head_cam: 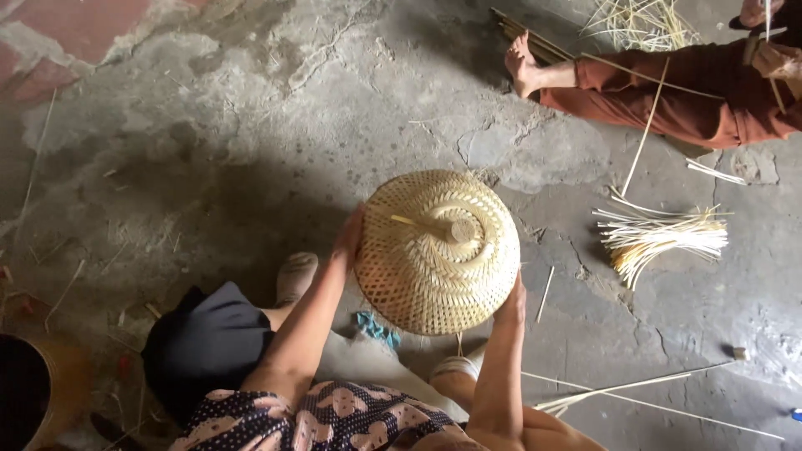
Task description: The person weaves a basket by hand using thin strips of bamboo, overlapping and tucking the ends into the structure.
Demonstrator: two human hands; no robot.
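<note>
A round woven bamboo basket [434, 259] is held above the concrete floor, its domed bottom facing up at me. A short bamboo peg [461, 230] sticks out near its centre. My left hand [349, 238] grips the basket's left rim. My right hand [511, 302] holds the lower right rim. Both arms reach up from my patterned sleeves.
Another person in rust-red trousers [668, 92] sits at the top right, a bare foot [522, 65] on the floor. A bundle of pale bamboo strips [660, 238] lies to the right. Long thin sticks [635, 388] lie at the lower right. A dark round container [25, 392] stands at the lower left.
</note>
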